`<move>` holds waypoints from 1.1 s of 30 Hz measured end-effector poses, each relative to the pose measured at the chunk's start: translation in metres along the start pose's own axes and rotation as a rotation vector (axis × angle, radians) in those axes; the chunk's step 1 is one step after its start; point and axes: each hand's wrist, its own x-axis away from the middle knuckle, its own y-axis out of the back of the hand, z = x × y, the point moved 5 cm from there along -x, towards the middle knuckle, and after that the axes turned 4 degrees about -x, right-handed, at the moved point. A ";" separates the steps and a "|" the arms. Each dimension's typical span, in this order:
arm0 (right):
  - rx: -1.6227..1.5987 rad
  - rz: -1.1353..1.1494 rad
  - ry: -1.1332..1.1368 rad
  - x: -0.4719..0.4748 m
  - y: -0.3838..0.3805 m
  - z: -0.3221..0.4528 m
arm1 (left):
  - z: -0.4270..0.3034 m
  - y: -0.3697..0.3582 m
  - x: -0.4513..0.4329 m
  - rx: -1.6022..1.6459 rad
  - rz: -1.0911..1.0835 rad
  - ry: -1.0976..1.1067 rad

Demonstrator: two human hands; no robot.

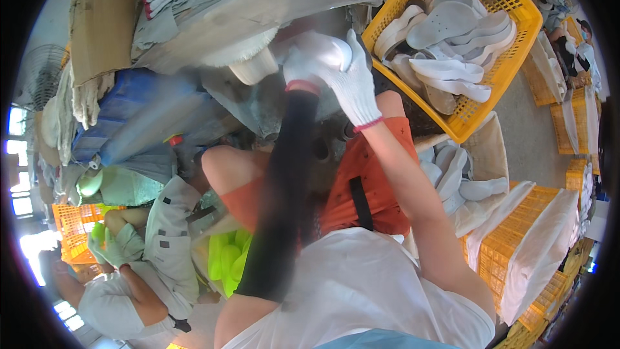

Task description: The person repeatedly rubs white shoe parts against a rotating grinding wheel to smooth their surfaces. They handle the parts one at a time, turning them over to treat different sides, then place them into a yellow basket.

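My left hand point(301, 64), in a white knit glove below a black sleeve, is blurred and grips a white shoe sole point(343, 53). From the other side my right hand point(352, 82), gloved in white with a red cuff, holds the same sole, its thumb pointing up. My fingers hide much of the sole. Just left of the hands is a pale, fringed buffing wheel point(213, 51) with a cream conical hub point(253, 65). Whether the sole touches the wheel cannot be seen.
A yellow plastic crate point(520, 24) of grey and white soles stands at upper right. Below it, a cloth-lined container point(491, 155) holds more soles. Yellow-green soles point(227, 259) lie at lower left. A seated co-worker point(131, 295) handles a yellow-green piece nearby. Worn sheeting point(290, 0) overhangs the wheel.
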 end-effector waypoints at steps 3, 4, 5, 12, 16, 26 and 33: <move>0.017 0.018 -0.004 -0.014 -0.018 0.001 | 0.054 0.012 -0.006 -0.024 0.027 0.031; 0.144 0.036 0.058 -0.019 -0.022 0.003 | 0.065 0.023 -0.002 -0.204 0.094 0.088; 0.149 0.012 0.012 -0.026 -0.025 -0.001 | 0.074 0.041 0.004 -0.231 0.117 0.209; 0.329 0.026 -0.022 -0.073 -0.061 -0.038 | -0.010 0.099 0.057 -0.711 0.375 0.413; 0.139 0.217 -0.023 -0.052 -0.053 -0.027 | -0.070 0.093 0.052 -0.151 0.115 0.137; 0.128 -0.020 -0.024 0.026 -0.014 0.001 | 0.022 0.011 0.017 0.844 -0.186 0.550; 0.307 0.149 0.276 -0.037 -0.040 -0.045 | 0.014 0.128 0.054 0.219 0.010 0.660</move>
